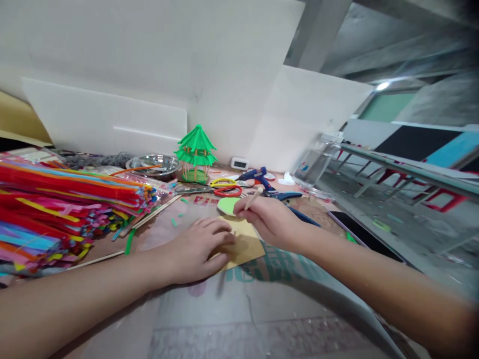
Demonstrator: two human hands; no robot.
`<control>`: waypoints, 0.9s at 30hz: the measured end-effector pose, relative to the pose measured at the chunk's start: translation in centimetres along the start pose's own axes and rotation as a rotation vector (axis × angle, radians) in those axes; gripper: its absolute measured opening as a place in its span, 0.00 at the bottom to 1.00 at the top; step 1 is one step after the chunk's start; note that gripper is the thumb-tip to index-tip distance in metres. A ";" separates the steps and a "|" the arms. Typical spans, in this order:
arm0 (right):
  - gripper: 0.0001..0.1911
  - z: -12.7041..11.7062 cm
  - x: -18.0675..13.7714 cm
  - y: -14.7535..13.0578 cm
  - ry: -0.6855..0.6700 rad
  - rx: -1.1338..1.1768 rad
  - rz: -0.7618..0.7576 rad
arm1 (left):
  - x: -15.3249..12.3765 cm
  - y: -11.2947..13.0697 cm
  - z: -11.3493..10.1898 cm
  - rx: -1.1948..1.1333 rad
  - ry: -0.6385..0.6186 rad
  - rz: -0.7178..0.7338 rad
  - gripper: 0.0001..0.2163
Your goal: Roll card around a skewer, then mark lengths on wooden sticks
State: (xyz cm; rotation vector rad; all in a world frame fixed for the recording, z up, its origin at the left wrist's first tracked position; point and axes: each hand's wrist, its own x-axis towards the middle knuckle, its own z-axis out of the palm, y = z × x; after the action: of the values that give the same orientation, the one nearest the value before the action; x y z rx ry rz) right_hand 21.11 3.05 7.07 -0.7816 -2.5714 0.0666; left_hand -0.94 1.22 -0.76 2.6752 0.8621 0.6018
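My left hand [202,249] lies with its fingers spread over the left side of a yellow sheet of paper [245,244]. My right hand [279,222] is closed in a writing grip around a pale pencil-like stick [255,197]. Its top end shows above the fingers; the lower tip is hidden. At the sheet's far edge, touching or just behind it, is a light green round disc [226,205], partly covered by my right fingers. Whether there are marks on the paper I cannot tell.
Bundles of coloured pipe cleaners [67,199] fill the left. Behind are a green-roofed pavilion model [197,154], a metal bowl [153,167], a small digital clock [240,163], a blue glue gun [258,176], red-handled scissors [228,191] and a clear jar [312,162]. A phone [362,234] lies right.
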 end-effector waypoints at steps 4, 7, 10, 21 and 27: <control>0.13 -0.6 -1.7 -0.3 -0.037 0.058 0.065 | -0.1 0.3 -0.2 0.003 -0.004 0.005 0.13; 0.13 -0.5 -2.4 -0.1 -0.057 0.089 0.111 | -0.1 0.7 -0.5 -0.011 -0.014 -0.003 0.13; 0.13 -0.2 -2.9 0.1 -0.031 0.144 0.167 | 0.0 1.0 -0.6 -0.017 -0.025 -0.019 0.12; 0.44 2.3 -2.8 1.1 0.203 1.314 0.626 | 0.0 0.5 -0.4 0.054 -0.062 -0.031 0.15; 0.31 2.6 -2.6 1.3 0.201 1.437 0.617 | 0.1 0.3 -0.4 0.068 -0.093 -0.031 0.16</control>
State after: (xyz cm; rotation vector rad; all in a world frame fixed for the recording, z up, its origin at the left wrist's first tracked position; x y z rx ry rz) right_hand 22.61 2.98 3.50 -0.7906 -1.3605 1.6451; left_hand -0.92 1.13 -0.23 2.7201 0.9120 0.4445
